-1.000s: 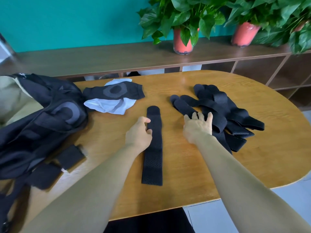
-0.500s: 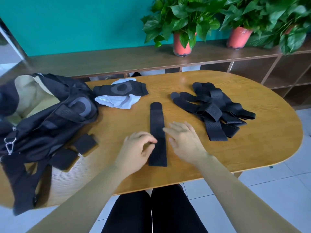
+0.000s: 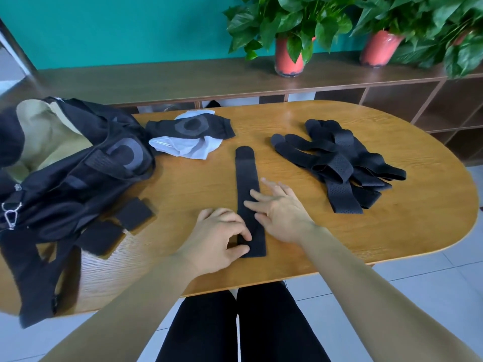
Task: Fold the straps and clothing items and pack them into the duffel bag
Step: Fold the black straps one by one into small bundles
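One long black strap (image 3: pixel 247 176) lies flat and straight on the wooden table (image 3: pixel 300 239), running away from me. My left hand (image 3: pixel 218 237) pinches its near end between thumb and fingers. My right hand (image 3: pixel 279 210) rests on the strap's middle with straight fingers laid across it. A pile of several more black straps (image 3: pixel 339 163) sits to the right. A black knee sleeve (image 3: pixel 190 128) lies on a white garment (image 3: pixel 183 147) at the back. The open black duffel bag (image 3: pixel 65 163) with tan lining stands at the left.
Two black folded pads (image 3: pixel 115 226) lie by the bag's near side. A bag strap with a metal clip (image 3: pixel 10 215) hangs at far left. Behind the table a low shelf carries potted plants (image 3: pixel 290 35). My legs show under the table's near edge.
Both hands have slid down the strap toward me. The left hand now pinches the near end, and the right hand lies flat across the middle instead of by the strap pile.
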`<action>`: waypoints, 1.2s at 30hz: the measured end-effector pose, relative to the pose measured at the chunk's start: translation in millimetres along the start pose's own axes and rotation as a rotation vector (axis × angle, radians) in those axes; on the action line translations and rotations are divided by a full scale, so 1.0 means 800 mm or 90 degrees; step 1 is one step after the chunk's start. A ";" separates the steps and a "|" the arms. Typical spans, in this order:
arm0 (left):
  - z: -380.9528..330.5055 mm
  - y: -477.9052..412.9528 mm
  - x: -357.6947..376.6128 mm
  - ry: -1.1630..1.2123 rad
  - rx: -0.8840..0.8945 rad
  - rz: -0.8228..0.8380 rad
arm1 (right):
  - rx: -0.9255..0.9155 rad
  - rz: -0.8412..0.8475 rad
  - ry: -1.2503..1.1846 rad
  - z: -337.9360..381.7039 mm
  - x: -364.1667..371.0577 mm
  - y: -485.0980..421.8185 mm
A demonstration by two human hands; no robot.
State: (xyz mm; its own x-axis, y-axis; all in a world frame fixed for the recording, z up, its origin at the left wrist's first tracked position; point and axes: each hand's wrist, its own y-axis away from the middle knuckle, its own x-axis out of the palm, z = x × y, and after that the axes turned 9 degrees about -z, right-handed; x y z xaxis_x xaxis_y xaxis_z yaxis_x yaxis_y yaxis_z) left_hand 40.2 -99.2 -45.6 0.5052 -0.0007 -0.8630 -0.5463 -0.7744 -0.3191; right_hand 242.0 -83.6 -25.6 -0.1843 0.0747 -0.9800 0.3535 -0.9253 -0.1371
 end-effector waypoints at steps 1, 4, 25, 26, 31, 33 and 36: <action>0.002 -0.002 0.000 0.009 -0.001 0.005 | 0.017 0.026 0.011 -0.002 -0.001 -0.012; 0.006 -0.007 0.001 0.051 -0.022 0.021 | 0.062 0.082 0.042 -0.011 0.002 -0.046; -0.005 -0.003 -0.005 0.128 -0.109 0.035 | 0.103 -0.103 -0.292 0.011 -0.043 0.016; -0.006 -0.002 -0.004 0.125 -0.109 0.039 | 0.106 -0.071 -0.310 0.016 -0.044 0.035; -0.014 0.006 -0.003 0.089 -0.087 0.029 | 0.101 0.015 -0.310 0.028 -0.013 0.087; -0.015 0.007 -0.001 0.086 -0.093 -0.029 | 0.127 -0.059 -0.333 0.025 0.004 0.085; -0.017 0.005 0.006 0.071 -0.149 -0.140 | 0.247 -0.164 -0.390 0.028 0.014 0.071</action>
State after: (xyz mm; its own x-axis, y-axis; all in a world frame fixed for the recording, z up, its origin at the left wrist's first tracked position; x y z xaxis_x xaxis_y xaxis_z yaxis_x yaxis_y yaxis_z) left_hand 49.6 -111.3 -45.4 0.6705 0.1229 -0.7317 -0.2552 -0.8878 -0.3830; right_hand 239.7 -143.4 -40.9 -0.7322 0.1905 -0.6539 -0.0950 -0.9793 -0.1789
